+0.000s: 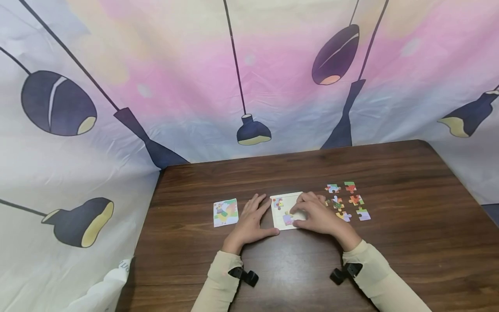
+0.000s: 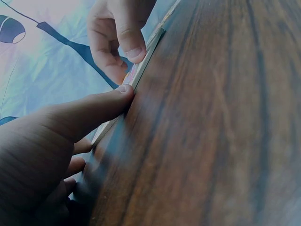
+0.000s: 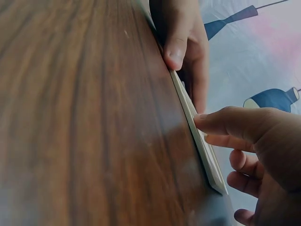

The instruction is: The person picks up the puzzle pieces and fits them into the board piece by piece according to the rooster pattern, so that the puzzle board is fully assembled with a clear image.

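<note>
A shallow white puzzle tray [image 1: 286, 202] lies flat on the table, with one jigsaw piece [image 1: 278, 203] in its upper left corner. My left hand [image 1: 251, 220] rests at the tray's left side, fingers extended, thumb against the front edge near the corner. Over the tray's right part, my right hand [image 1: 317, 213] bends its thumb and index finger to pinch a purple-and-yellow jigsaw piece [image 1: 287, 218] near the front edge. The left wrist view shows that piece's colours between the right thumb and fingertip. The right hand hides much of the tray's right side.
Several loose jigsaw pieces [image 1: 355, 200] lie in two columns right of the tray. Left of the left hand is a square picture card [image 1: 225, 212]. Brown wood-grain table [image 1: 280, 268] runs back to a printed cloth [image 1: 202, 86] with lamp drawings.
</note>
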`<state>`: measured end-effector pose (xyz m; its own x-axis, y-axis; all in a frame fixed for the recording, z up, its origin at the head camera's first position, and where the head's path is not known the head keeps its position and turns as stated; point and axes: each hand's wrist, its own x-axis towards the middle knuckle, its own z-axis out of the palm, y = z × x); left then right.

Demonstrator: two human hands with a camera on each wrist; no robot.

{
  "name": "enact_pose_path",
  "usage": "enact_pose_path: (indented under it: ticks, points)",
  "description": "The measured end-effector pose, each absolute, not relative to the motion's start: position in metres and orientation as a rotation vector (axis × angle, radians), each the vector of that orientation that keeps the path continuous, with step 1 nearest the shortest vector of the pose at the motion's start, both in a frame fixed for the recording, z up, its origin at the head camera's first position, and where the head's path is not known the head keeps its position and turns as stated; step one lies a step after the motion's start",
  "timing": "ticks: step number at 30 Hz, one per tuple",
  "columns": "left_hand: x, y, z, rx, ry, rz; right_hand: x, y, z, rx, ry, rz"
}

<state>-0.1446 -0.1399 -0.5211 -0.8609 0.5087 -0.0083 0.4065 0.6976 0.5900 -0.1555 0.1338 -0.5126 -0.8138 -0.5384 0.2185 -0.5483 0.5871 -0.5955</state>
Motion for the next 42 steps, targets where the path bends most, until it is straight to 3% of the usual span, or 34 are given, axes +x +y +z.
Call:
enact_pose_path:
  ticks: [16, 28, 42]
  points:
    - [-0.143, -0.139, -0.519, 0.727, 2.733, 0.926, -0.159, 0.111, -0.501, 0.943, -2.935, 1.088]
    - [-0.144, -0.14, -0.518, 0.73, 2.741, 0.925, -0.152, 0.098, -0.495, 0.782, -2.968, 1.039]
    - [-0.145, -0.139, -0.521, 0.722, 2.747, 0.917, -0.143, 0.098, -0.495, 0.976, -2.904, 0.933]
